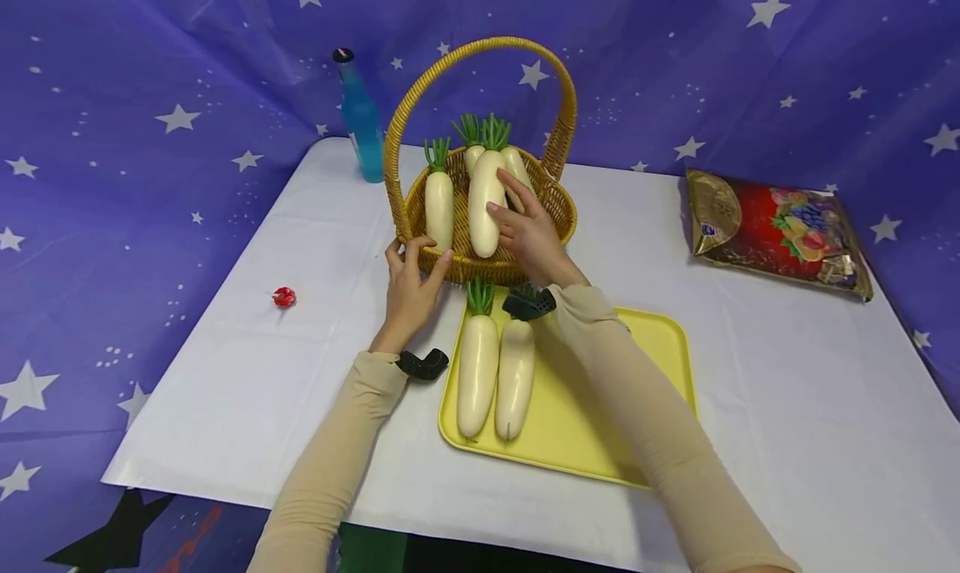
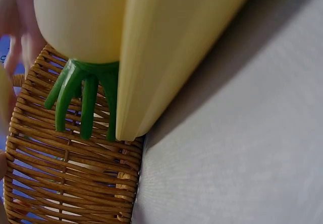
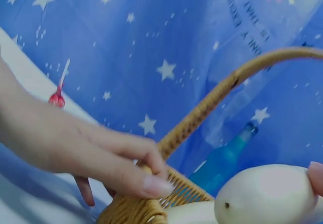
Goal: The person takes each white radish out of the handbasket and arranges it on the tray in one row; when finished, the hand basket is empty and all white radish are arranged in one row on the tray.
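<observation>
Radish [image 1: 483, 210] in right hand [image 1: 534, 235] tilts near front basket rim [image 1: 487, 270].

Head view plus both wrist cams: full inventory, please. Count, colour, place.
table: 1, white, centre
backdrop: blue-purple with stars, behind
basket: 1, tan-brown, table back-centre
tray: 1, yellow, in front of basket
radishes: white, green tops; 2 on tray, at least 3 in basket, overlapping
bottle: 1, blue, behind basket's left
lollipop: 1, red, table left
bag: 1, red-brown and gold, table right
wrist devices: 2, black, one per wrist
sleeves: 2, beige, on arms
left hand: 1, on basket rim
right hand: 1, touching basket's front-centre radish
</observation>
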Demonstrator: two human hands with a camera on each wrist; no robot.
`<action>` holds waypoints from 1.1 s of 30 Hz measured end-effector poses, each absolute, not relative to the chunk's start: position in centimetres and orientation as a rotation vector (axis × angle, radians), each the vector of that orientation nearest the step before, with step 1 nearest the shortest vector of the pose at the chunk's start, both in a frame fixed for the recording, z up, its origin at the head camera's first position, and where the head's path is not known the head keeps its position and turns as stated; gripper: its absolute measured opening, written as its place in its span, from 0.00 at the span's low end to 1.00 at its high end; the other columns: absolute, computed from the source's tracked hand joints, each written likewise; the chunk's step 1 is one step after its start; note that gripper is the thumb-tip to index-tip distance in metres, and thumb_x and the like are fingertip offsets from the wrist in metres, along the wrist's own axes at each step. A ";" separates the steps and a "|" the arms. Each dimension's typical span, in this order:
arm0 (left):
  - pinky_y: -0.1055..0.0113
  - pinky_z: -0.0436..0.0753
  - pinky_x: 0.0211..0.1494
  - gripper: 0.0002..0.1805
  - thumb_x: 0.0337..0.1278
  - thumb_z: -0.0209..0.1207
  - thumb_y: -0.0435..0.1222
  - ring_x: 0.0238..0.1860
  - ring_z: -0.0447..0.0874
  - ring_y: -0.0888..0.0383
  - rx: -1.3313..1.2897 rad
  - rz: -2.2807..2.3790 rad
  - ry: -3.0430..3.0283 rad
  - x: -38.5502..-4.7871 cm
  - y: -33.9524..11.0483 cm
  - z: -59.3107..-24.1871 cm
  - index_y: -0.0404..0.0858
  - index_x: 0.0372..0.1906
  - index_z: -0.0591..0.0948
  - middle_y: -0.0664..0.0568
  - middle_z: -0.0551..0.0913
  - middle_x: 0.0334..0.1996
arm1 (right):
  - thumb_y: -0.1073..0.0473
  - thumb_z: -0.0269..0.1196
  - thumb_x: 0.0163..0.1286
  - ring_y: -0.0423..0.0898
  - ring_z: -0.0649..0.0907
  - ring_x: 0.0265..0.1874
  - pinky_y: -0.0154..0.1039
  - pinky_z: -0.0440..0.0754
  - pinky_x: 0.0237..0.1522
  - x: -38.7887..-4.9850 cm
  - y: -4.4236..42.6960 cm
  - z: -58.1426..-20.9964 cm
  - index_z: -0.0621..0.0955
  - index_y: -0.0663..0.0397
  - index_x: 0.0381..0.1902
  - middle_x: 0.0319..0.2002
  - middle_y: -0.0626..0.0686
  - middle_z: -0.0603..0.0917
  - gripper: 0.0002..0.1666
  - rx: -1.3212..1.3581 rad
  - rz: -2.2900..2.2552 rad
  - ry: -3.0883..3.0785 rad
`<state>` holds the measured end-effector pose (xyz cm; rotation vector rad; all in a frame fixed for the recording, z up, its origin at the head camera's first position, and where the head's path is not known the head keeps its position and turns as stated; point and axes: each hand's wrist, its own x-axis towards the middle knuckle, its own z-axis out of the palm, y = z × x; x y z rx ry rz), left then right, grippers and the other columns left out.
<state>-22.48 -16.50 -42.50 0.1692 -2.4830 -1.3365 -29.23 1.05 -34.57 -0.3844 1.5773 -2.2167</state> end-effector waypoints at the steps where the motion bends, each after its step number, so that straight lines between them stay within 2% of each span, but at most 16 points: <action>1: 0.43 0.67 0.54 0.24 0.57 0.45 0.61 0.64 0.57 0.41 0.167 -1.337 -2.483 -22.5 -16.5 -42.5 0.52 0.51 0.66 0.38 0.47 0.65 | 0.62 0.54 0.67 0.45 0.81 0.43 0.35 0.79 0.39 -28.8 1.5 -34.3 0.62 0.30 0.64 0.65 0.56 0.61 0.31 -0.390 -2.228 1.560; 8: 0.43 0.66 0.55 0.25 0.57 0.45 0.62 0.65 0.56 0.41 0.164 -1.341 -2.492 -22.5 -16.8 -42.5 0.51 0.52 0.65 0.38 0.45 0.66 | 0.62 0.52 0.68 0.44 0.79 0.45 0.35 0.77 0.42 -26.1 5.5 -33.4 0.59 0.36 0.66 0.62 0.56 0.61 0.31 -0.422 -2.239 1.488; 12: 0.44 0.67 0.53 0.25 0.57 0.45 0.61 0.65 0.56 0.41 0.170 -1.348 -2.499 -22.5 -16.7 -42.6 0.52 0.52 0.65 0.38 0.44 0.66 | 0.62 0.52 0.69 0.41 0.79 0.40 0.34 0.77 0.40 -24.2 7.9 -33.8 0.57 0.38 0.67 0.55 0.54 0.67 0.32 -0.401 -2.179 1.553; 20: 0.44 0.67 0.53 0.24 0.57 0.44 0.61 0.65 0.56 0.41 0.165 -1.350 -2.499 -22.5 -16.6 -42.5 0.52 0.52 0.65 0.38 0.44 0.66 | 0.60 0.53 0.68 0.38 0.78 0.42 0.33 0.76 0.45 -19.9 10.5 -35.9 0.56 0.40 0.67 0.41 0.48 0.77 0.33 -0.329 -2.075 1.684; 27: 0.44 0.67 0.54 0.24 0.58 0.45 0.61 0.65 0.56 0.42 0.155 -1.358 -2.494 -22.5 -16.4 -42.4 0.52 0.52 0.65 0.38 0.45 0.66 | 0.57 0.56 0.66 0.36 0.77 0.41 0.31 0.74 0.43 -16.4 12.1 -38.0 0.59 0.40 0.66 0.40 0.46 0.78 0.32 -0.301 -1.925 1.930; 33: 0.45 0.68 0.53 0.23 0.58 0.45 0.60 0.64 0.57 0.41 0.154 -1.357 -2.492 -22.5 -16.6 -42.5 0.51 0.52 0.65 0.38 0.44 0.66 | 0.56 0.58 0.65 0.37 0.78 0.39 0.30 0.74 0.41 -14.5 12.8 -40.2 0.61 0.40 0.65 0.39 0.50 0.79 0.32 -0.317 -1.800 2.053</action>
